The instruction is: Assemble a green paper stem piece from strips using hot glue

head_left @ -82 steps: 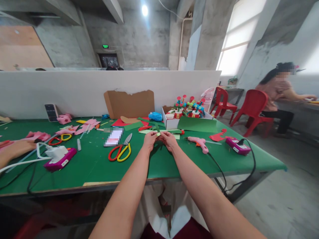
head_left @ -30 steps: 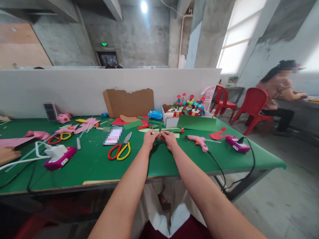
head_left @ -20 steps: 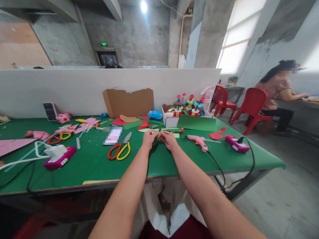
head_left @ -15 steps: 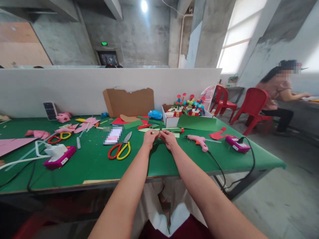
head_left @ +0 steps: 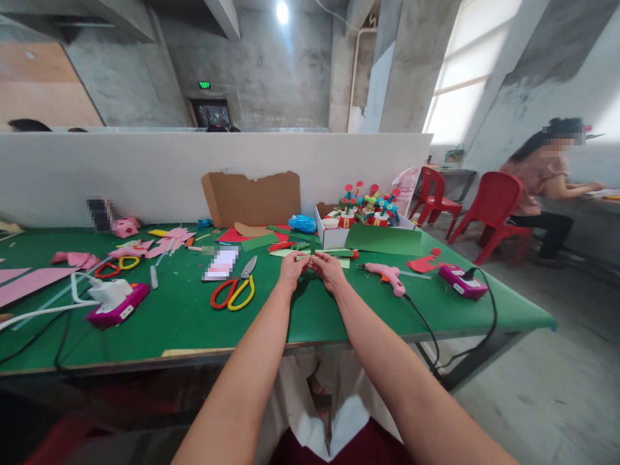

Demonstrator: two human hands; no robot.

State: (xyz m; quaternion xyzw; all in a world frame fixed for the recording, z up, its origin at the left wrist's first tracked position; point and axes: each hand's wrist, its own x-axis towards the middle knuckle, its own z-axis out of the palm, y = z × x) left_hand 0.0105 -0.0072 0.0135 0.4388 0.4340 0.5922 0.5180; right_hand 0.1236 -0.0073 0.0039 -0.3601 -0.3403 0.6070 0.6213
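Observation:
Over the middle of the green table (head_left: 184, 316), my left hand (head_left: 290, 270) and my right hand (head_left: 329, 270) meet, fingertips pinched together. Between them they grip a small piece of green paper (head_left: 310, 259), which is mostly covered by the fingers. Red-and-yellow scissors (head_left: 235, 292) lie just left of my left hand. A pink glue gun (head_left: 386, 276) lies to the right of my right hand, its black cord running off the table edge.
A white box (head_left: 334, 237) of colourful paper figures stands behind my hands, beside a green sheet (head_left: 385, 241) and brown cardboard (head_left: 252, 199). Purple power strips (head_left: 119, 309) (head_left: 462, 283), pink paper scraps and a second pair of scissors (head_left: 116, 266) lie about. A person sits on a red chair (head_left: 496, 210) at right.
My hands stay together at the same spot, working the green paper. At the far left a co-worker's hand has withdrawn and pink sheets have shifted.

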